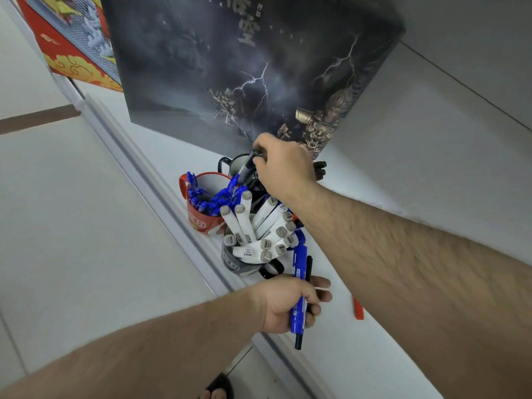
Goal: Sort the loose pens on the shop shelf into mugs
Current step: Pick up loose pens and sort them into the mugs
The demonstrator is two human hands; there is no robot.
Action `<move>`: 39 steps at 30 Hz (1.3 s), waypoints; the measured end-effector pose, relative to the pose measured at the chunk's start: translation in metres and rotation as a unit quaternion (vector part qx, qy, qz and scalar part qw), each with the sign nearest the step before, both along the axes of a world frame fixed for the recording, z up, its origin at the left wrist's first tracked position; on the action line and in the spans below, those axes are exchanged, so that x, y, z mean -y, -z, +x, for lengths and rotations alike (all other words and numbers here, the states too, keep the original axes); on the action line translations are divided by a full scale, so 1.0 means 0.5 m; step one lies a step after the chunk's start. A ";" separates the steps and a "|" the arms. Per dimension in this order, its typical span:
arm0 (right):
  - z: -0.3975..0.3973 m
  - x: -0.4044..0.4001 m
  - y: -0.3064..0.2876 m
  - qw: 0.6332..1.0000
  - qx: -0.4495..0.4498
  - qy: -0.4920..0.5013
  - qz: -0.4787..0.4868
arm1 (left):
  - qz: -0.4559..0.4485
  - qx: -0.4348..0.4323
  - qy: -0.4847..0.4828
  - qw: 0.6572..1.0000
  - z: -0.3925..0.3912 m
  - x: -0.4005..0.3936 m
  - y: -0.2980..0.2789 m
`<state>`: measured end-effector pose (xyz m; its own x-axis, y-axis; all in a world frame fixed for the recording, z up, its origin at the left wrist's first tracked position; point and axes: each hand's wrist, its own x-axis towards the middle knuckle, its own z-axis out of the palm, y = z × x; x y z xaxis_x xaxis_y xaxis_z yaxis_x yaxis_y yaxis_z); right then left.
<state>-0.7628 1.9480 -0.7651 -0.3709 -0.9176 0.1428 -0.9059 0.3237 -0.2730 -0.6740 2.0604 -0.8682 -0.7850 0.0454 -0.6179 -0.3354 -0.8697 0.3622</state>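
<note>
My right hand (pixel 283 165) pinches a black marker (pixel 247 168) by its upper end, its lower end inside a dark mug (pixel 234 162) at the back of the white shelf (pixel 388 326). My left hand (pixel 290 303) grips a blue marker (pixel 299 295) and a thin black pen (pixel 308 269) together near the shelf's front edge. A red mug (pixel 201 217) holds several blue pens (pixel 213 197). A grey mug (pixel 234 262) in front holds several white markers with grey caps (pixel 259 237).
A large dark box with lightning artwork (pixel 253 67) stands behind the mugs, and a red and yellow box (pixel 72 50) sits to its left. A loose red pen (pixel 358 309) lies on the shelf to the right. A dark object (pixel 321 169) is behind my right hand.
</note>
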 end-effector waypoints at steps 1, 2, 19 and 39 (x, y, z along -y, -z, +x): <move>-0.002 0.001 0.008 0.999 -0.028 -0.009 0.025 | -0.001 -0.002 0.002 1.000 0.004 -0.001 -0.001; -0.003 0.003 0.014 0.996 -0.062 -0.020 0.055 | 0.001 -0.003 0.003 1.000 0.007 -0.001 -0.002; -0.079 -0.251 -0.044 0.906 0.297 0.252 -0.168 | 0.031 -0.102 0.002 0.994 0.000 0.009 -0.045; -0.078 -0.418 0.049 0.868 0.404 0.289 0.002 | -0.162 -0.017 0.088 0.983 -0.020 -0.023 -0.045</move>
<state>-0.8016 2.1572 -0.7896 -0.7471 -0.5449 -0.3808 -0.1050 0.6624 -0.7418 -0.6839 2.0719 -0.8459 -0.8034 -0.0125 -0.5954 -0.4529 -0.6362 0.6245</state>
